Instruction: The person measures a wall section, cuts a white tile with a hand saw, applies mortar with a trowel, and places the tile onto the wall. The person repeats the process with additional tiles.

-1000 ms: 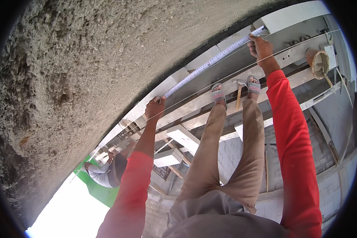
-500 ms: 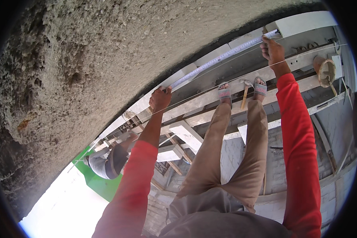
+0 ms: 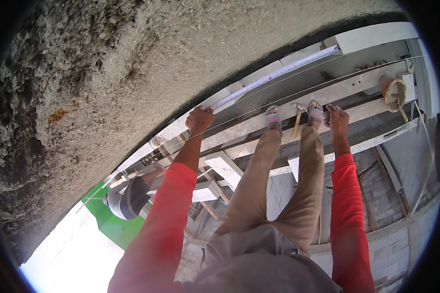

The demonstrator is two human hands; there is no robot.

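Observation:
A white tape measure blade (image 3: 276, 74) is pulled out along the top of a row of pale blocks. Its far end meets the end of a raised white block (image 3: 376, 36) on the right. My left hand (image 3: 199, 119) is closed around the near end of the tape, where the case is hidden by the fingers. Lower and to the right, my right hand (image 3: 337, 117) hangs beside my right sandal (image 3: 316, 115), away from the tape. Its fingers are bent together; whether anything is between them is hidden. A hammer (image 3: 297, 123) with a wooden handle lies between my feet.
I stand on wooden planks (image 3: 362, 84). A thin string (image 3: 298, 102) runs past the blocks. To the right sits a mortar-stained bucket (image 3: 394, 94). A rough concrete surface (image 3: 107, 88) fills the upper left. Another person (image 3: 127, 198) bends at the lower left, near white blocks (image 3: 224, 168).
My right hand has let go of the tape's far end and moved down towards my right foot. My left hand stays on the tape, which remains stretched out.

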